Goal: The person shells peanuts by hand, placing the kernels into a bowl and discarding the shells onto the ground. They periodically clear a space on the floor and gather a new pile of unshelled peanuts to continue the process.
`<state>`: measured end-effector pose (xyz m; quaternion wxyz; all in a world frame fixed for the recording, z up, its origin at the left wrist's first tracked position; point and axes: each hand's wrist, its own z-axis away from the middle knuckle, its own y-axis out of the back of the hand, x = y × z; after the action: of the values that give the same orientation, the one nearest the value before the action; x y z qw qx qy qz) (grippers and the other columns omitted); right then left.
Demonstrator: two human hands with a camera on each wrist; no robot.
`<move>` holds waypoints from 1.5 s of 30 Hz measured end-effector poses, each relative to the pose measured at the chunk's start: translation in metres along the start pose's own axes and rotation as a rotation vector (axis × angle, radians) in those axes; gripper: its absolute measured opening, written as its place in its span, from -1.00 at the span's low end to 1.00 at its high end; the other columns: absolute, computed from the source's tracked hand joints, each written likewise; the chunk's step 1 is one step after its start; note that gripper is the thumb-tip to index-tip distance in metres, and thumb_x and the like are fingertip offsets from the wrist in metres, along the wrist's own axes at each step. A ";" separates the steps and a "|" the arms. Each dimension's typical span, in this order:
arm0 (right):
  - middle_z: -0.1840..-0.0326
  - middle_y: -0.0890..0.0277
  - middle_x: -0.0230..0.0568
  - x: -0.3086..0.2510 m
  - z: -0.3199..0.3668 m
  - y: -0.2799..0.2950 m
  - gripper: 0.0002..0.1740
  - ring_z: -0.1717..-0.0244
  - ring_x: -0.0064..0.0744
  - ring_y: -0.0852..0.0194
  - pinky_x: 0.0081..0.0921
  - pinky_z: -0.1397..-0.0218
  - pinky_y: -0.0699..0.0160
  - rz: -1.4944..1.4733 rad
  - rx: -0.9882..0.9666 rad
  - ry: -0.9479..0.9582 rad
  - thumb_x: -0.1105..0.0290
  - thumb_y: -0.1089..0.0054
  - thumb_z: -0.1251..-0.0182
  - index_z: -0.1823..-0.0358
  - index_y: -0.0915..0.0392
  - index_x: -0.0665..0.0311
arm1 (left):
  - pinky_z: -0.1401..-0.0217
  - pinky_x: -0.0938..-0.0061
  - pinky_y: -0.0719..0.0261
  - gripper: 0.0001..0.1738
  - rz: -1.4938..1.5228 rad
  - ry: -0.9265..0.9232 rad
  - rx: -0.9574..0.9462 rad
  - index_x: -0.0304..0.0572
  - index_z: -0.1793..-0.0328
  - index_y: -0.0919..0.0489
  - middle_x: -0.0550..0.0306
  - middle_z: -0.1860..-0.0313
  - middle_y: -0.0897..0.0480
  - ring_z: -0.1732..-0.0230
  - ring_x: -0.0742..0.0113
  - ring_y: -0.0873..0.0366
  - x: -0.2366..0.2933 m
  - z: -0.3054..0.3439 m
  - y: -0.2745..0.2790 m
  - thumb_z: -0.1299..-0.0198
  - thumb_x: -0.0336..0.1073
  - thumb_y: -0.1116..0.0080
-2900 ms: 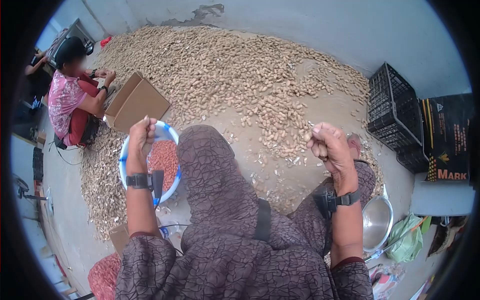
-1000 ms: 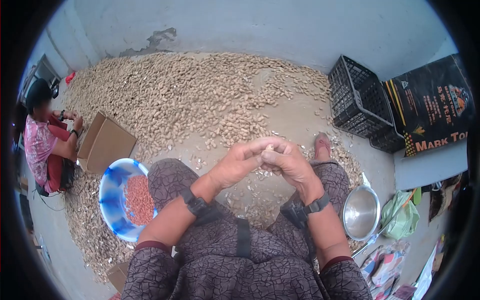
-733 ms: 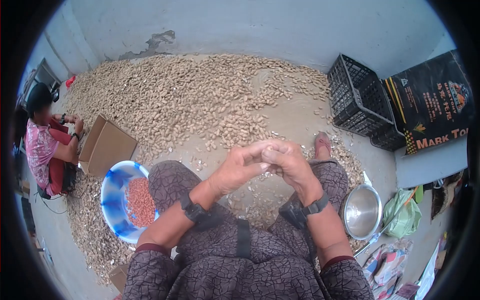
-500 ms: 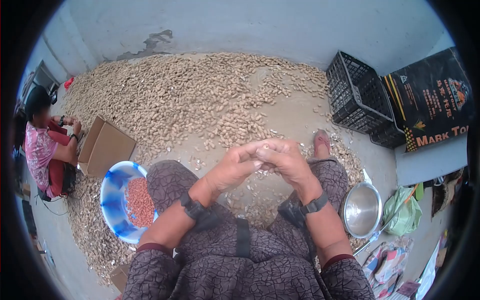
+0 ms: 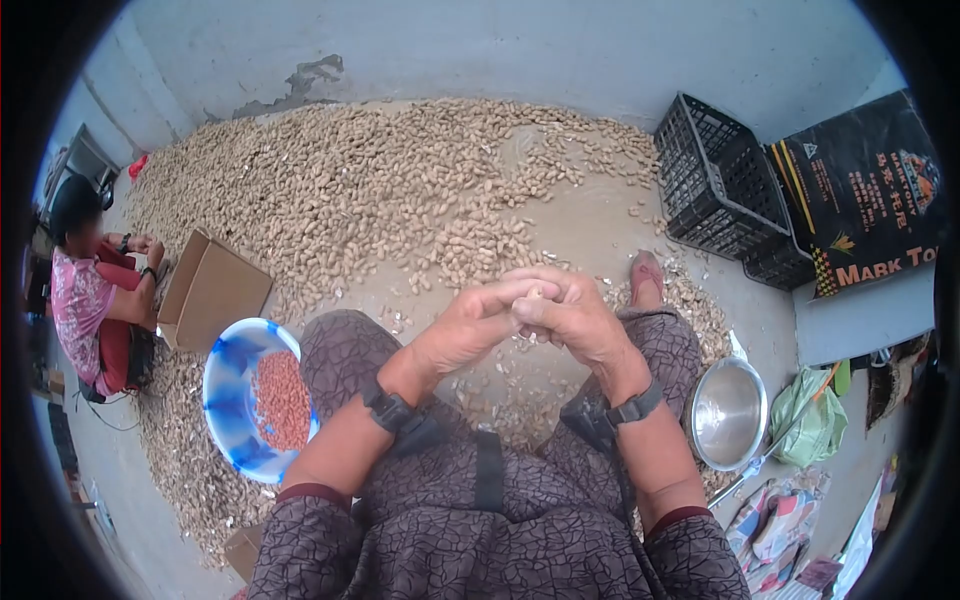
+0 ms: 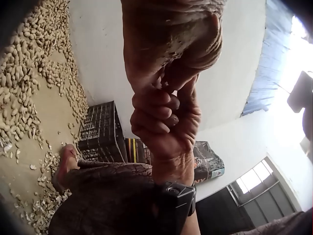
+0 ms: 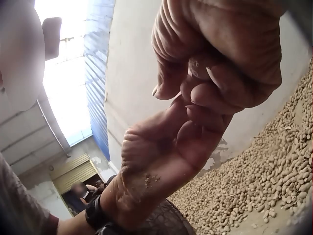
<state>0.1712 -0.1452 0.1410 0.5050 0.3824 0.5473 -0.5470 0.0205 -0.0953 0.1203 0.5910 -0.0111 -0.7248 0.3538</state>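
In the head view the left hand [image 5: 462,328] and right hand [image 5: 592,325] meet above the lap, with curled fingers touching. A small pale peanut [image 5: 537,292] shows at their fingertips, pinched between both hands. The right wrist view shows part of a rough shell [image 7: 197,68] within the curled right fingers; the left hand [image 7: 159,159] lies below it, palm showing. In the left wrist view, the right hand [image 6: 168,122] has its fingers bent against the left hand [image 6: 171,46]. Whatever else lies inside the fingers is hidden.
Unshelled peanuts [image 5: 370,190] cover the floor ahead. A blue-and-white basin [image 5: 225,400] holding reddish kernels [image 5: 283,400] stands left, near a cardboard box [image 5: 222,295] and a crouching person [image 5: 90,300]. Right are black crates [image 5: 715,190], a metal bowl [image 5: 728,415] and a green bag [image 5: 808,425].
The hands, apart at first with the left by the basin and the right over the shells, have come together in the middle. Since then the fingers and thumbs have shifted slightly around the peanut.
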 end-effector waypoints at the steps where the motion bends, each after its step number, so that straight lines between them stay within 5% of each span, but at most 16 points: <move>1: 0.51 -0.45 -0.43 0.000 0.000 0.000 -0.69 0.59 -0.76 -0.22 -0.79 0.59 -0.17 0.000 0.000 0.005 0.32 -0.21 -0.08 0.18 -0.50 0.35 | 0.00 0.53 -0.37 -0.56 -0.060 0.000 0.018 -0.39 -0.16 -0.32 0.14 0.01 -0.44 0.07 0.43 -0.42 0.001 0.000 0.000 -0.15 -0.38 0.00; 12: 0.54 -0.43 -0.43 0.001 0.001 0.001 -0.69 0.62 -0.76 -0.24 -0.80 0.63 -0.16 0.008 0.058 0.043 0.32 -0.19 -0.11 0.15 -0.51 0.34 | 0.07 0.52 -0.47 -0.69 -0.270 -0.137 0.026 -0.36 -0.03 -0.44 0.15 -0.09 -0.37 0.10 0.40 -0.47 -0.001 -0.002 -0.004 -0.17 -0.37 0.02; 18: 0.60 -0.41 -0.42 0.005 -0.001 0.000 -0.73 0.68 -0.75 -0.21 -0.80 0.67 -0.13 0.032 0.090 0.086 0.31 -0.15 -0.15 0.21 -0.54 0.36 | 0.17 0.54 -0.50 -0.72 -0.367 -0.138 0.087 -0.39 0.02 -0.46 0.14 0.11 -0.49 0.22 0.45 -0.49 -0.004 -0.003 -0.006 -0.18 -0.38 0.05; 26: 0.64 -0.38 -0.44 0.001 -0.004 0.010 -0.67 0.70 -0.76 -0.21 -0.82 0.68 -0.10 -0.194 -0.034 -0.012 0.26 -0.14 -0.16 0.22 -0.53 0.43 | 0.28 0.61 -0.46 -0.57 -0.133 -0.120 0.117 -0.43 -0.18 -0.27 0.14 0.27 -0.53 0.32 0.50 -0.47 0.000 -0.010 -0.009 -0.23 -0.32 0.12; 30: 0.61 -0.43 -0.41 -0.006 -0.002 0.010 -0.73 0.66 -0.77 -0.27 -0.87 0.68 -0.12 -0.076 0.108 0.019 0.30 -0.15 -0.15 0.25 -0.52 0.40 | 0.36 0.67 -0.43 -0.56 -0.044 -0.078 0.191 -0.38 -0.21 -0.26 0.18 0.32 -0.51 0.40 0.56 -0.43 -0.003 -0.008 -0.002 -0.23 -0.34 0.13; 45: 0.64 -0.45 -0.36 0.004 -0.008 0.009 -0.88 0.67 -0.77 -0.24 -0.81 0.68 -0.11 0.027 0.194 0.063 0.44 -0.16 -0.09 0.51 -0.47 0.34 | 0.42 0.72 -0.42 -0.63 -0.468 -0.165 0.309 -0.32 -0.17 -0.34 0.22 0.38 -0.49 0.45 0.59 -0.39 -0.009 -0.011 0.000 -0.25 -0.38 0.20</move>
<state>0.1777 -0.1367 0.1343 0.4554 0.4539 0.5019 -0.5785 0.0326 -0.0939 0.1138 0.5904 0.2756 -0.6907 0.3138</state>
